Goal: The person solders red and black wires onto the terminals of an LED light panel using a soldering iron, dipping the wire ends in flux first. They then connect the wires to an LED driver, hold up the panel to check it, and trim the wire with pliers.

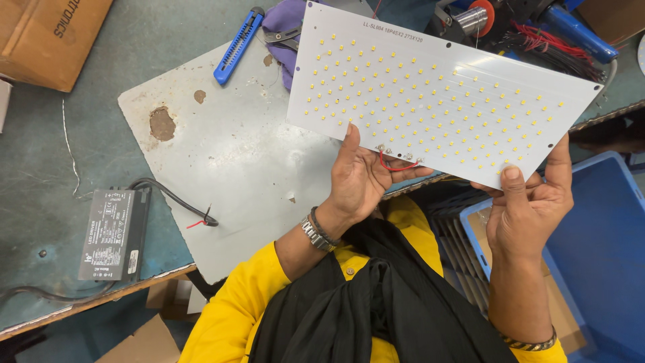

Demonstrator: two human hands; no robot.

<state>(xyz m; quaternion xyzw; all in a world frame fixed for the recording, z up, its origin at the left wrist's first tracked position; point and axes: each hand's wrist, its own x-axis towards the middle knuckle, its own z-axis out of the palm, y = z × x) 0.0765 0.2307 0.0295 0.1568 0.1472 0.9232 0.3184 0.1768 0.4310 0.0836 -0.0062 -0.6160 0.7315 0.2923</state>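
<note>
Workbench (40, 168) holds driver box (111, 234), blue cutter (238, 46), grey plate (228, 148).

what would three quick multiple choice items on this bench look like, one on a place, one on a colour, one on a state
1. Where does the knife lie?
A. on the grey plate, upper left of the board
B. in the blue crate
C. on the black driver box

2. What colour is the short wire loop at the board's lower edge?
A. green
B. red
C. white

3. How is the board held?
A. flat on the bench, untouched
B. in one hand only
C. in both hands, at its lower edge

Answers:
1 A, the blue knife rests on the upper edge of the plate, left of the board.
2 B, the loop by the solder points is red.
3 C, the left hand and right hand each grip the lower edge, with the LED side up.
</note>
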